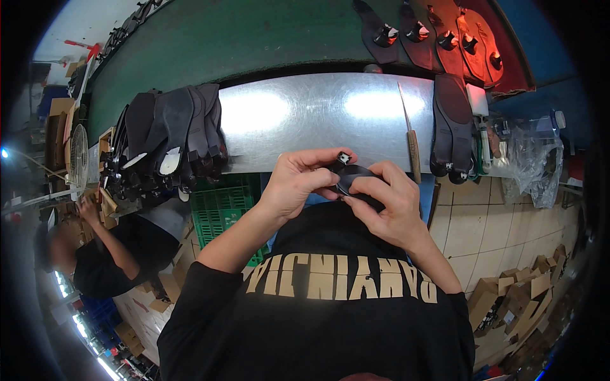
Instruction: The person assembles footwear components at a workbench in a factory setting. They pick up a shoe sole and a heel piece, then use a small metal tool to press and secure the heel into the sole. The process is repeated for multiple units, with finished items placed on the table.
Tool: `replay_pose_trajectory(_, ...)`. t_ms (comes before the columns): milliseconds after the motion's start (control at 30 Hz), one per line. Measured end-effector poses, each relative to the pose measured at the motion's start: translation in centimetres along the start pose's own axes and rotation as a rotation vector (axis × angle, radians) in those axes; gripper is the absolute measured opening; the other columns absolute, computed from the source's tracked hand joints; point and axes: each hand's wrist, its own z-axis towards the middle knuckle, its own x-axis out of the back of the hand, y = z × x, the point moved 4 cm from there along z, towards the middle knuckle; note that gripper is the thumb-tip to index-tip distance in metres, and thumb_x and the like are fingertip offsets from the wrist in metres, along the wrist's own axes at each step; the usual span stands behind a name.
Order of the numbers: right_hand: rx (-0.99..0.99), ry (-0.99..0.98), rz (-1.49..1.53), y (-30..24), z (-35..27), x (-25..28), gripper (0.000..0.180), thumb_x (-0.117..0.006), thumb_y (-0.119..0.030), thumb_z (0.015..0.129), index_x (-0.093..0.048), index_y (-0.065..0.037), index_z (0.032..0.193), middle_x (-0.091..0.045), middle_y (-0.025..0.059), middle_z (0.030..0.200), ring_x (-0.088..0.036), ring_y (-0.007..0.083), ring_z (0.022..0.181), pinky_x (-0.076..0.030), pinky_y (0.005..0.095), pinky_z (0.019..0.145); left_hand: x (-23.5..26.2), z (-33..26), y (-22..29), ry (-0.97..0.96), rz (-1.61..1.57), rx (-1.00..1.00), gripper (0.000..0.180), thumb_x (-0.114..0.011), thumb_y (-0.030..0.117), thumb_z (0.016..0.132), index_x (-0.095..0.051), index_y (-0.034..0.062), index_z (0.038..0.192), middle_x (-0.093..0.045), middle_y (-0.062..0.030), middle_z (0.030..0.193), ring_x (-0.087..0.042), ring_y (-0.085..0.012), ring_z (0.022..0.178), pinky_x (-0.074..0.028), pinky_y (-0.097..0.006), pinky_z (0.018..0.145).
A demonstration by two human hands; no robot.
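- Head view: dark shoe part (pixel 361 173) is up in both hands, at the near edge of the metal tabletop (pixel 311 124), a bit right of center. Fingers hide some of it.
- Left hand (pixel 289 190): thumb and index finger pinching the part's left end.
- Right hand (pixel 397 206): thumb and fingers pinching its right side.
- Awl-like tool (pixel 413 146) near the tabletop's right edge, wooden handle at the near edge, just beside the right hand; closest obstacle that side.
- Dark soles (pixel 452 124) side by side along the right edge, past the tool; clear plastic bag (pixel 537 168) further right.
- Heap of dark soles (pixel 173 120) covers the left end.
- Green belt (pixel 254 38) past the far edge, red-lit soles (pixel 448 41) at its right end.
- Green crate (pixel 219 213) below the near edge, left.
- Co-worker (pixel 127 254) far left, well apart.
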Motion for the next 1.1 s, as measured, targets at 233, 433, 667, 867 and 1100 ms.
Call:
replay_pose_trajectory(233, 0.12, 0.033, 0.006, -1.1, 0.4, 0.9, 0.023, -0.075, -0.008, 0.069, -0.067, -0.008, 0.091, -0.059, 0.0095, 0.082, -0.06, 0.0242, 0.068, -0.047, 0.0323, 0.057, -0.1, -0.1, 0.5, -0.017, -0.124, -0.024, 0.038, -0.05, 0.009, 0.092, -0.052, -0.0007, 0.129, -0.06, -0.014, 0.122, -0.065, -0.0111, 0.089, -0.056, -0.018, 0.057)
replay_pose_trajectory(433, -0.117, 0.068, 0.05, -0.3, -0.1, 0.9, 0.017, -0.072, -0.004, 0.077, -0.061, -0.003, 0.089, -0.062, 0.0097, 0.074, -0.06, 0.0245, 0.061, -0.046, 0.0321, 0.054, 0.3, -0.2, -0.9, -0.082, 0.071, 0.07, 0.033, -0.044, 0.017, 0.095, -0.056, -0.0012, 0.12, -0.063, -0.0079, 0.105, -0.063, -0.0106, 0.086, -0.055, -0.024, 0.059)
replay_pose_trajectory(667, -0.06, 0.102, 0.008, -0.2, -0.3, 0.1, 0.016, -0.073, -0.004, 0.075, -0.058, -0.004, 0.08, -0.06, 0.0083, 0.067, -0.058, 0.0246, 0.057, -0.044, 0.0332, 0.051, 0.0, 0.1, -2.1, -0.094, 0.06, 0.0, 0.033, -0.036, 0.014, 0.094, -0.056, -0.002, 0.115, -0.063, -0.0105, 0.102, -0.063, -0.0132, 0.087, -0.056, -0.027, 0.066)
replay_pose_trajectory(867, -0.081, 0.088, -0.001, 0.1, -0.3, 0.3, 0.015, -0.072, -0.004, 0.075, -0.058, -0.004, 0.08, -0.059, 0.0091, 0.067, -0.059, 0.0256, 0.058, -0.044, 0.0337, 0.051, -0.5, -0.1, -1.7, -0.123, 0.135, -0.029, 0.029, -0.044, 0.013, 0.095, -0.055, -0.0033, 0.115, -0.063, -0.0106, 0.103, -0.063, -0.0138, 0.093, -0.057, -0.028, 0.071)
replay_pose_trajectory(1100, -0.185, 0.082, 0.097, 0.5, -0.3, 0.2, 0.015, -0.072, -0.008, 0.076, -0.06, -0.003, 0.084, -0.062, 0.009, 0.07, -0.061, 0.0229, 0.06, -0.045, 0.0325, 0.052, 0.4, -0.1, -2.4, -0.065, -0.007, 0.056, 0.019, -0.055, 0.004, 0.09, -0.061, -0.0008, 0.107, -0.065, -0.0109, 0.101, -0.065, -0.0161, 0.088, -0.058, -0.029, 0.074)
